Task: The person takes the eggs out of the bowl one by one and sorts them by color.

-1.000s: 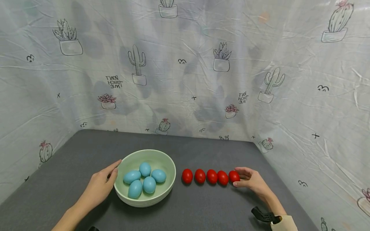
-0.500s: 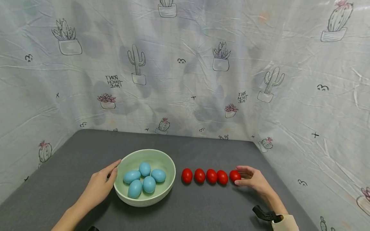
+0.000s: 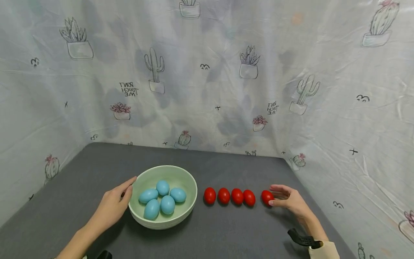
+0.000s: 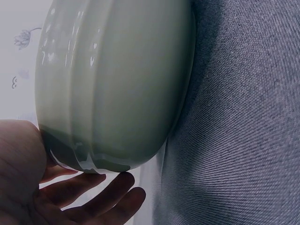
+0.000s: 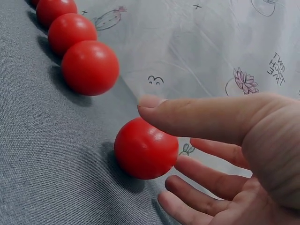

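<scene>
While the left hand rests at the near side of the green bowl in the head view, the right hand grasps the single red egg between thumb and fingers. The left index fingertip touches the rim; that hand is relaxed, not clenched. Five blue eggs lie in the bowl, just right of the left hand. Four red eggs stand in a row to the left of the right hand, and a gap parts them from the grasped egg. Both hands work over the grey table.

In the left wrist view, the fingers lie along the bowl's outer wall, and the bowl stands on the table. Light steadying pressure should suffice; a hard push could slide the bowl.

In the right wrist view, the thumb crosses the top of the single red egg and the fingers sit on its far side. The egg appears to rest on the table. The hold looks light: set thumb and fingers on opposite sides before applying force, since a smooth, rounded shell will probably roll from an off-centre pinch. Maintain clearance from the row ahead of the thumb.
</scene>
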A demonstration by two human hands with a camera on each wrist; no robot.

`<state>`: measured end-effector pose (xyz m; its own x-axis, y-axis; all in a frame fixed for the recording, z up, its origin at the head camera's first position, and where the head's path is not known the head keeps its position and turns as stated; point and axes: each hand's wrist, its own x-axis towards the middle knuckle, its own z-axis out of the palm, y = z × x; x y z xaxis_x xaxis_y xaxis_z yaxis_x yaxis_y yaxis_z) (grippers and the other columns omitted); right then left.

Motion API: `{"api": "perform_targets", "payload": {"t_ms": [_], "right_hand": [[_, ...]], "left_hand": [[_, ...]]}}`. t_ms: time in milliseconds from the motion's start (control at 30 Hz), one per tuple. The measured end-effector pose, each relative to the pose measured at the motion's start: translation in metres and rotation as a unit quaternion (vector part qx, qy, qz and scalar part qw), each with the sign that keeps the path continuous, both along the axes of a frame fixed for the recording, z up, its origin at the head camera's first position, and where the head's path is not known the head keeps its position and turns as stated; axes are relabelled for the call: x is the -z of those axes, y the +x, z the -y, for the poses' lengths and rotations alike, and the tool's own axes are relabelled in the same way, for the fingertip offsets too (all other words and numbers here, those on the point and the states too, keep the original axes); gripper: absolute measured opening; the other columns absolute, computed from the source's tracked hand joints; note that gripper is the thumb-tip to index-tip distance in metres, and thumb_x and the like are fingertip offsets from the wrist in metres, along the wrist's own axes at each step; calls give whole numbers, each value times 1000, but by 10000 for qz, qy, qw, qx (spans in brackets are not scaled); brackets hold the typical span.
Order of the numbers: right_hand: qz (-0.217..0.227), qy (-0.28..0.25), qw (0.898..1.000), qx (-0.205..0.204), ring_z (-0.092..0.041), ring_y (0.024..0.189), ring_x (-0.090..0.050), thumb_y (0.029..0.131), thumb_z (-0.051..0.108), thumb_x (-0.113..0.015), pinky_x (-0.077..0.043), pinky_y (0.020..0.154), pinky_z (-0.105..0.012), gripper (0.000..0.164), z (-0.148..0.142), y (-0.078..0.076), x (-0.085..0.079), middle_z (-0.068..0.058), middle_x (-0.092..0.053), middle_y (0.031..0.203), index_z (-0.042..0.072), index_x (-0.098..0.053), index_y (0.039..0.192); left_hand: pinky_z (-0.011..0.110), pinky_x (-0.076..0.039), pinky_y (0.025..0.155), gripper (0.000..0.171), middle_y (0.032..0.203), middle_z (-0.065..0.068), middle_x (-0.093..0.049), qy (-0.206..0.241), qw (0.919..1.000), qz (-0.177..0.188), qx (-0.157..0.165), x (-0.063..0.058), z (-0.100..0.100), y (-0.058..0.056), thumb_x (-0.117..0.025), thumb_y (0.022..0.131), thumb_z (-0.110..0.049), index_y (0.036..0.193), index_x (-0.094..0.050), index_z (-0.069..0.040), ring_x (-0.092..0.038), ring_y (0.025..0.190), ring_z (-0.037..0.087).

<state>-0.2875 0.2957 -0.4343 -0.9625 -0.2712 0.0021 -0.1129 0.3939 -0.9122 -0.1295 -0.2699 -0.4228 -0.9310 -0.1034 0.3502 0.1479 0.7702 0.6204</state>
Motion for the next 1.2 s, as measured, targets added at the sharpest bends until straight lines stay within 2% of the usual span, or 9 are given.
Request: {"api": "perform_targets", "payload": {"t_ms": [133,267,433,500,567,700,967,1200], "right_hand": [[6,109,9999,-3,-35,122,-54,79,14,-85,-48,90,-37,71,-2,-2,1,-19,-56,135,-4,-51,138],[31,168,9999,19,-35,120,-55,77,12,-86,-49,89,-37,72,-4,-4,4,-19,-56,134,-5,-52,137],[-9,154,9998,-93,-35,118,-56,76,9,-85,-50,86,-35,71,-2,-6,5,-21,-57,132,-6,-52,136],[30,99,9999,-128,-35,115,-58,77,7,-85,-51,84,-36,69,0,-6,6,-22,-58,130,-7,-52,136],[65,61,9999,-108,-34,113,-59,76,5,-84,-52,81,-35,68,2,-5,7,-22,-59,128,-7,-53,135],[92,39,9999,-50,-33,111,-61,75,5,-85,-53,79,-36,67,7,-4,8,-21,-61,125,-7,-54,133],[-7,40,9997,-237,-33,112,-60,77,6,-85,-52,82,-37,68,15,-5,13,-20,-59,128,-7,-52,135],[-119,119,9997,-179,-34,112,-59,76,6,-85,-50,88,-43,69,16,-5,12,-20,-58,129,-7,-52,136]], "left_hand": [[39,-44,67,45,134,28,-53,18,10000,45,-9,-2,0,-2,-40,108,-23,146,-46,1,-59,90,27],[38,-43,66,46,136,28,-52,8,9999,119,5,-2,0,-3,-39,108,-23,147,-45,0,-58,86,26],[37,-43,62,47,135,29,-52,69,9998,185,7,-1,1,-3,-38,108,-25,148,-43,0,-54,71,22],[37,-43,62,47,135,29,-52,81,9997,213,4,-1,1,-3,-38,108,-25,148,-43,0,-53,71,22],[37,-43,63,47,135,28,-53,50,9998,183,-8,1,2,-2,-38,108,-25,148,-44,-1,-55,78,23],[37,-42,63,46,134,28,-53,51,9999,143,-7,0,1,-2,-39,108,-24,147,-44,0,-53,71,22],[38,-43,65,45,133,28,-54,-15,10000,5,-16,0,1,-2,-40,108,-22,146,-46,1,-56,79,23],[39,-43,67,44,132,29,-54,-29,10000,27,-24,0,1,-1,-40,108,-22,146,-46,1,-58,86,26]]}}
